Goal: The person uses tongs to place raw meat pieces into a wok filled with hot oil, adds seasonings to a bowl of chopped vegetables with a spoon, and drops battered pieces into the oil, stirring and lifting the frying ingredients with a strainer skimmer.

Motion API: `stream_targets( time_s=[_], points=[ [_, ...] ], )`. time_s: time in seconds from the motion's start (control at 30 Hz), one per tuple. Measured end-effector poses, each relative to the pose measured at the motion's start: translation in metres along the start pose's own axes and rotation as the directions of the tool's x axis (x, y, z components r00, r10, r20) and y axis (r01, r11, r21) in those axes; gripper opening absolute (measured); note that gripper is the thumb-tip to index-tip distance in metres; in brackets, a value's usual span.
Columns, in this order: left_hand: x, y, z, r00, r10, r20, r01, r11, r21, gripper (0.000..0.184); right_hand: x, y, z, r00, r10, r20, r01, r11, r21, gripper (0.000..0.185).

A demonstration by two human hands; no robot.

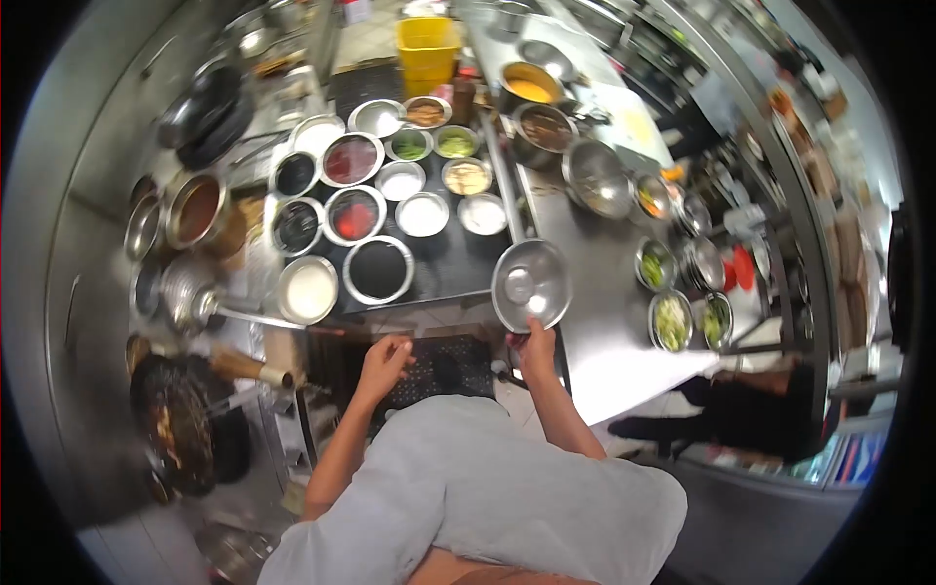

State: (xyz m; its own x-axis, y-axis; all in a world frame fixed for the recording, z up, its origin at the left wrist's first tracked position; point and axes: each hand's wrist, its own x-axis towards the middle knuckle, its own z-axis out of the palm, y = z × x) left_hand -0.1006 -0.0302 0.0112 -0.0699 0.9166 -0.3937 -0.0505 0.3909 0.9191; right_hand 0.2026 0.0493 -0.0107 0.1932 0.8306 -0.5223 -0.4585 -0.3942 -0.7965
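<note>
My right hand [534, 348] grips a shiny metal bowl [531, 278] by its near rim. The bowl is tilted so that its bare inside faces me, over the edge of the steel counter. My left hand [387, 365] hangs in the air in front of the dark ingredient stand, its fingers loosely bent and nothing visible in them. Nearest to it are a round container of creamy white liquid [308, 291] and a container of dark contents [378, 270].
On the left, a wok [175, 424] holds some food, beside a ladle [258, 316] with a long handle and a pot of reddish sauce [198, 209]. Bowls of chopped greens [672, 323] stand right. A yellow bin [426, 51] is behind. Another person's dark-clothed leg [721, 414] shows right.
</note>
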Motion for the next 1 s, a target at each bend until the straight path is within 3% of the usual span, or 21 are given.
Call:
stream_targets(
  time_s=[0.07, 0.13, 0.23, 0.3, 0.37, 0.43, 0.5, 0.6, 0.7, 0.77, 0.8, 0.87, 0.93, 1.0],
  points=[
    [0.005, -0.019, 0.004, 0.998, -0.050, 0.038, 0.045, 0.993, 0.109, 0.034, 0.013, -0.022, -0.027, 0.990, -0.011, -0.140, 0.025, 0.995, 0.099, 0.032],
    [0.008, -0.031, 0.005, 0.995, 0.055, 0.081, -0.088, 0.872, 0.481, 0.033, 0.033, -0.043, -0.048, 0.970, 0.001, -0.242, 0.042, 0.984, 0.171, 0.029],
    [0.008, -0.039, 0.013, 0.996, 0.017, 0.086, -0.066, 0.791, 0.608, 0.032, 0.084, -0.050, -0.085, 0.930, 0.000, -0.369, 0.075, 0.979, 0.188, 0.032],
    [0.008, -0.044, 0.015, 0.997, -0.017, 0.072, -0.032, 0.775, 0.631, 0.030, 0.112, -0.050, -0.101, 0.972, 0.036, -0.234, 0.055, 0.927, 0.370, 0.040],
    [0.006, -0.052, 0.016, 0.998, -0.054, 0.036, 0.017, 0.763, 0.646, 0.029, 0.111, -0.049, -0.086, 0.972, -0.007, -0.234, 0.090, 0.935, 0.344, 0.045],
    [0.001, -0.062, 0.011, 0.990, -0.121, -0.068, 0.136, 0.755, 0.641, 0.028, 0.101, -0.044, -0.054, 0.980, -0.027, -0.197, 0.079, 0.963, 0.258, 0.052],
    [-0.012, -0.063, 0.008, 0.986, -0.079, -0.144, 0.155, 0.744, 0.650, 0.027, 0.088, -0.016, -0.029, 1.000, -0.008, -0.011, 0.009, 0.991, 0.135, 0.051],
    [-0.040, -0.064, 0.001, 0.953, -0.037, -0.301, 0.231, 0.732, 0.641, 0.024, 0.055, 0.020, 0.029, 0.955, 0.179, 0.238, -0.164, 0.983, -0.080, 0.047],
    [-0.075, -0.070, -0.006, 0.901, -0.054, -0.430, 0.323, 0.747, 0.582, 0.021, 0.027, 0.061, 0.078, 0.789, 0.386, 0.478, -0.203, 0.898, -0.391, 0.044],
    [-0.098, -0.083, -0.012, 0.851, -0.076, -0.519, 0.382, 0.767, 0.515, 0.019, -0.002, 0.075, 0.113, 0.642, 0.497, 0.583, -0.085, 0.802, -0.591, 0.042],
    [-0.109, -0.093, -0.015, 0.842, -0.088, -0.533, 0.395, 0.773, 0.497, 0.019, -0.012, 0.085, 0.127, 0.575, 0.543, 0.612, -0.058, 0.773, -0.632, 0.042],
    [-0.130, -0.114, -0.022, 0.791, -0.110, -0.602, 0.435, 0.793, 0.427, 0.019, -0.031, 0.103, 0.154, 0.395, 0.583, 0.710, 0.182, 0.708, -0.683, 0.042],
    [-0.153, -0.130, -0.030, 0.788, -0.111, -0.606, 0.461, 0.759, 0.460, 0.024, -0.056, 0.120, 0.178, 0.288, 0.641, 0.712, 0.241, 0.671, -0.701, 0.041],
    [-0.178, -0.141, -0.038, 0.738, -0.098, -0.668, 0.477, 0.775, 0.414, 0.022, -0.073, 0.143, 0.199, 0.183, 0.603, 0.777, 0.414, 0.669, -0.617, 0.035]
  ],
)
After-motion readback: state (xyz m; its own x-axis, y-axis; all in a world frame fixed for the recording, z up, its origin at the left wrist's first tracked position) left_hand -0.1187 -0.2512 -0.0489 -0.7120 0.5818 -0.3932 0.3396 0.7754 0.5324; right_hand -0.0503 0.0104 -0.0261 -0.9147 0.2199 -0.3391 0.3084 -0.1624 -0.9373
